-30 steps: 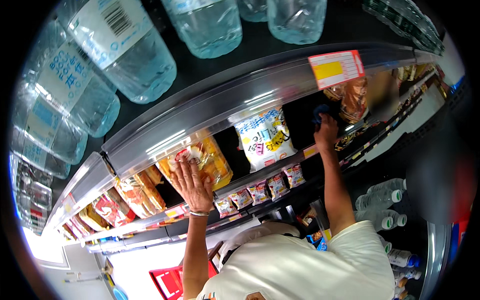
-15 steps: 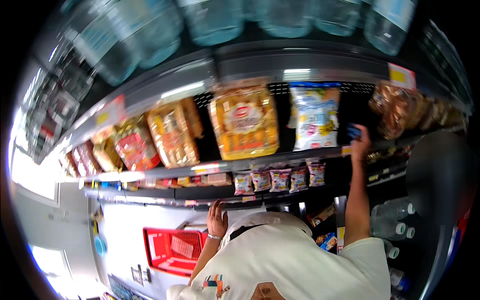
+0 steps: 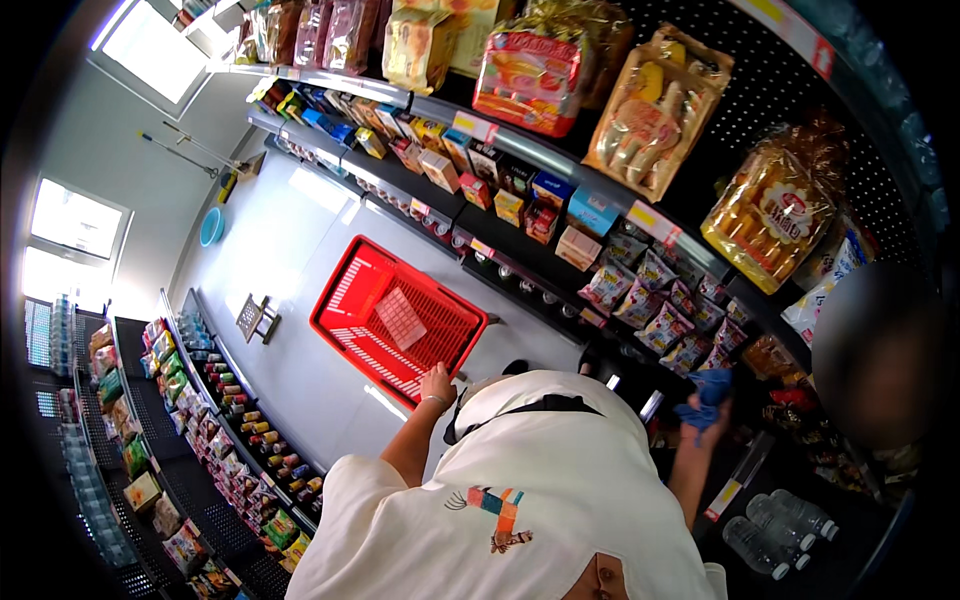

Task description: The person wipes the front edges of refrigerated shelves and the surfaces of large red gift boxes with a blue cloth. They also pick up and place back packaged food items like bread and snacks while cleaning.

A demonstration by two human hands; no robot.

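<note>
My right hand (image 3: 708,425) is closed round a crumpled blue cloth (image 3: 711,388), beside small bagged snacks (image 3: 665,326) on the lower shelf. My left hand (image 3: 437,384) is at the near rim of a red shopping basket (image 3: 340,325), its fingers curled at the edge; their tips are hard to make out. Inside the basket lies a flat, pale pink checked piece (image 3: 401,319). On the shelf above stand bagged breads: a yellow pack (image 3: 775,215), a tan pack (image 3: 660,110) and a red-and-clear pack (image 3: 530,80).
Small boxes (image 3: 440,170) line the shelf under the breads. Large clear bottles (image 3: 765,535) lie low at the right. Across the aisle, another shelf (image 3: 215,450) holds snacks and cans. A small stool (image 3: 257,318) and a blue basin (image 3: 212,227) stand on the floor.
The view has swung left, showing more of the aisle. My right hand has come down from the bread shelf with the blue cloth. My left hand has moved onto the basket's rim.
</note>
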